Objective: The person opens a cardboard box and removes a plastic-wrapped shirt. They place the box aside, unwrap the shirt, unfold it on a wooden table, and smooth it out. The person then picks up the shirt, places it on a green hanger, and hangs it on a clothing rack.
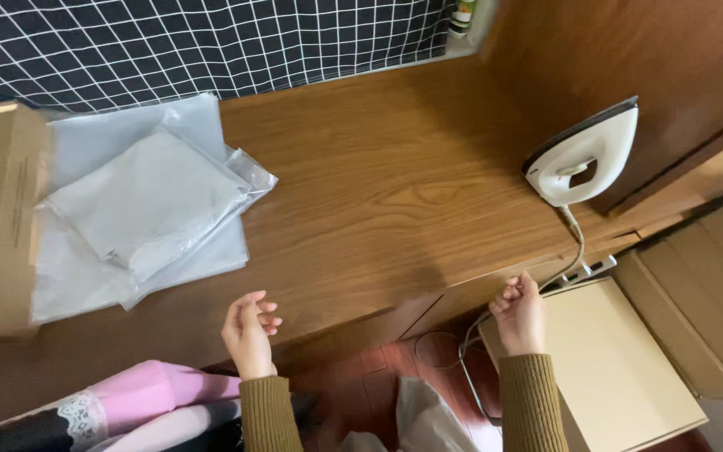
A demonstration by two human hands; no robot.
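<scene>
- Here, the right hand [519, 314] pinches the iron's cord [577, 243] at the wooden table [395, 192] edge.
- The left hand [248, 331] hovers loosely curled, empty.
- The white iron [583, 159] stands upright, right.

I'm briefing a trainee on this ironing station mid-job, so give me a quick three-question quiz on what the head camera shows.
1. True or false: the iron lies flat on its soleplate in the middle of the wooden table.
2. Which hand is at the iron's cord? A) left hand B) right hand C) neither
3. What lies at the left end of the table, beside the cardboard?

Key
1. False: it stands on end at the table's right side.
2. B: the right hand has its fingers curled around the cord at the table edge; the left hand hovers loosely curled, holding nothing.
3. A stack of clear plastic bags with folded pale cloth inside.
</scene>
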